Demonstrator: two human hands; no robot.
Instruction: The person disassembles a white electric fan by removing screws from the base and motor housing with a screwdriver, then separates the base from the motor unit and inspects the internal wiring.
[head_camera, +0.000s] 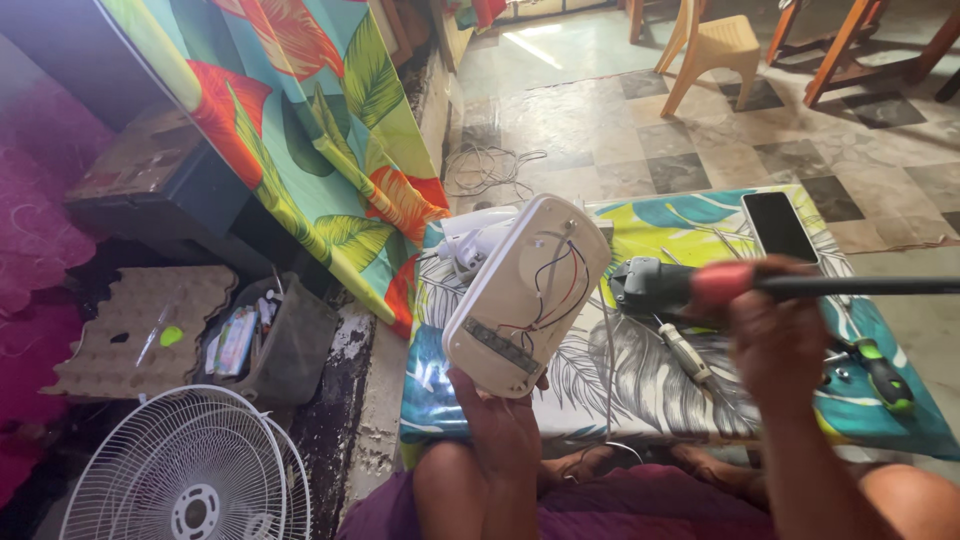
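Our left hand (505, 425) grips the opened white oval plastic housing (528, 295), thin wires exposed; our right hand (775, 335) clasps a red-handled tool (800, 285); reassembly looks undone.

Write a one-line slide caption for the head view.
Left hand holds up an open white casing showing its wires; right hand grips a red-handled tool above a leaf-print table.

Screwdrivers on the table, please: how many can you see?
2: a green-handled screwdriver at the table's right edge, and a white-handled screwdriver lying mid-table beside the right hand. Others may be hidden.
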